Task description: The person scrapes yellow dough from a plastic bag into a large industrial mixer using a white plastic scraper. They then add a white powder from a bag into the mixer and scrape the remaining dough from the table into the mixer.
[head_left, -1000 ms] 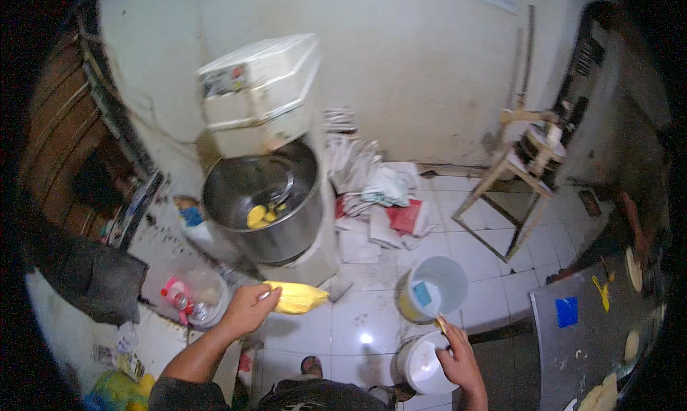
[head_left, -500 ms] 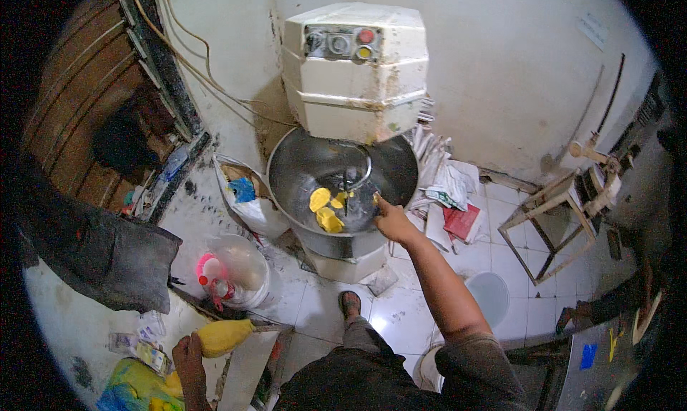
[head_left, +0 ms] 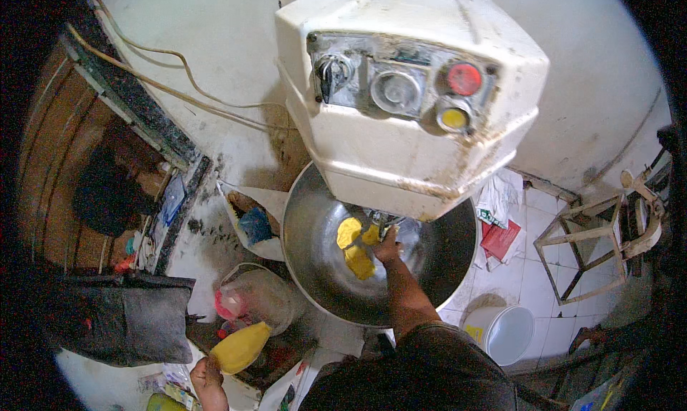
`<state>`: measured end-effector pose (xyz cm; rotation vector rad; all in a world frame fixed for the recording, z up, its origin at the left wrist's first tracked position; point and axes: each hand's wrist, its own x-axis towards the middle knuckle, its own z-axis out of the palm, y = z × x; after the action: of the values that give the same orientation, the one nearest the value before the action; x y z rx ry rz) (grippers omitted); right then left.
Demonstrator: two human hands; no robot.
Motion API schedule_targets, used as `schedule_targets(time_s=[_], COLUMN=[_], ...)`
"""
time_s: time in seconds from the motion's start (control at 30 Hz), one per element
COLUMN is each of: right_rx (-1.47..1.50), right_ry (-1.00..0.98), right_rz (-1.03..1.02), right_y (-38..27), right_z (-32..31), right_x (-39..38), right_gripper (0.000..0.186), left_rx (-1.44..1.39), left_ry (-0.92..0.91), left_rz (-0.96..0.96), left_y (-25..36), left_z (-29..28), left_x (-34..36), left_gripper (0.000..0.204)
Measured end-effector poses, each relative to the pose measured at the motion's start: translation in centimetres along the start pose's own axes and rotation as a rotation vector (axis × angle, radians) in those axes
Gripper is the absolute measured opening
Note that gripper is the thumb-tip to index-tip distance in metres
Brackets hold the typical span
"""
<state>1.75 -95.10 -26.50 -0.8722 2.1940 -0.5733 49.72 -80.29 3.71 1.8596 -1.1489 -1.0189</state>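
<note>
A cream mixer [head_left: 401,153] with a knob and buttons hangs over a steel mixing bowl [head_left: 308,268]. Soft yellow lumps [head_left: 358,262] lie inside, close to the metal mixing hook [head_left: 384,216]. My right hand [head_left: 388,248] reaches deep into the bowl beside the hook and lumps. Its fingers look drawn together, but what they hold, if anything, is hidden. Off to the left, outside the bowl, my left hand [head_left: 206,375] grips one end of a long, flat yellow piece [head_left: 242,348], rounded in outline, whose kind I cannot make out.
A clear bucket [head_left: 268,296] with a pink item stands left of the bowl, below an open white sack [head_left: 247,221]. At right are a white bucket [head_left: 501,334], a red packet [head_left: 499,239] and a wooden frame [head_left: 583,246]. A dark cloth [head_left: 136,318] hangs at left.
My view has come closer to the mixer. My right hand has moved from the bowl's near right rim in toward the hook. The left hand still holds the yellow piece.
</note>
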Motion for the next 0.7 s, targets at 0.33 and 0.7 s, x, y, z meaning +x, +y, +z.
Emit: schedule_targets(time_s=[0.33, 0.7], right_rx=[0.009, 1.674], right_ry=[-0.379, -0.959], right_rz=[-0.188, -0.122], right_y=[-5.3, -11.4], right_z=[-3.1, -8.6], right_x=[-6.9, -25.4], right_gripper=[0.062, 0.07], left_rx=[0.103, 0.261], left_ry=[-0.188, -0.749], left_rz=[0.242, 0.94], left_y=[10.1, 13.7], left_z=[10.7, 23.2], left_x=[5.3, 3.1], left_gripper=[0.029, 0.023])
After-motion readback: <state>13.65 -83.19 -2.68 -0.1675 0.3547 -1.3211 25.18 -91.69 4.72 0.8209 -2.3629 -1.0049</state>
